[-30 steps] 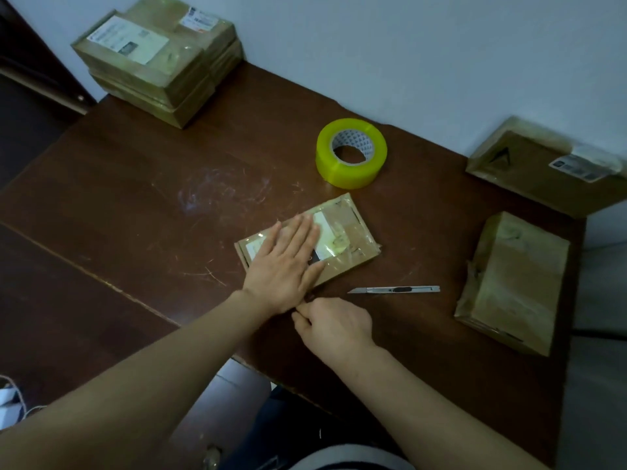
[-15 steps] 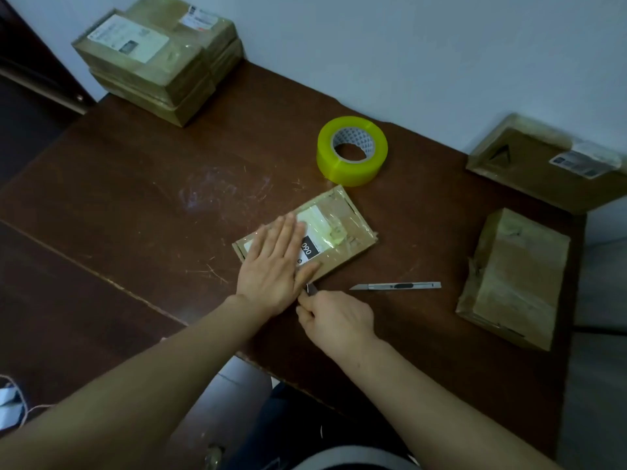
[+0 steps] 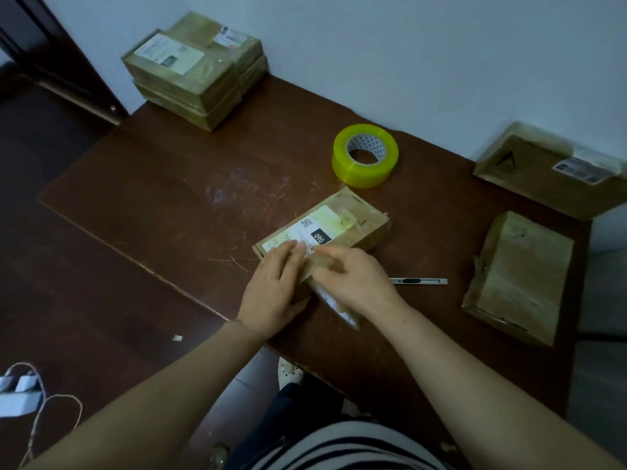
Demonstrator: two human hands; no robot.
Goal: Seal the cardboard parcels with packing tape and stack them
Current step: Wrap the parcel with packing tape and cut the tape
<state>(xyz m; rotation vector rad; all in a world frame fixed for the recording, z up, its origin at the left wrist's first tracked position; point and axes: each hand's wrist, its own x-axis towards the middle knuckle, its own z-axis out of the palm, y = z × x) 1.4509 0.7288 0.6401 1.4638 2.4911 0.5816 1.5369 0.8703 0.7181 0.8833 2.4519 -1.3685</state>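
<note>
So from where I'm standing, the small parcel (image 3: 349, 218) lies flat near the front edge of the worktop (image 3: 169, 198), label up, and both hands are on its near end. The left hand (image 3: 271, 293) lies flat on top, fingers (image 3: 288, 256) straight and pressing down, holding nothing. The right hand (image 3: 354, 283) reaches over the same end. It's blurred, so I can't tell if its fingers are pinching anything or just rubbing. A shiny tape strip (image 3: 334, 305) hangs off the near edge under that hand.

Looks to me like the sealing step, smoothing tape over the end flap. Next move is probably folding that loose strip under and pressing it tight, with the left hand keeping the box from sliding.

The tape roll (image 3: 359, 174) sits behind the parcel, and the knife (image 3: 420, 281) is just right of the right hand. The finished stack (image 3: 193, 72) is in the far left corner, well apart, so stacking means a long reach. Another parcel (image 3: 519, 276) waits on the right.
</note>
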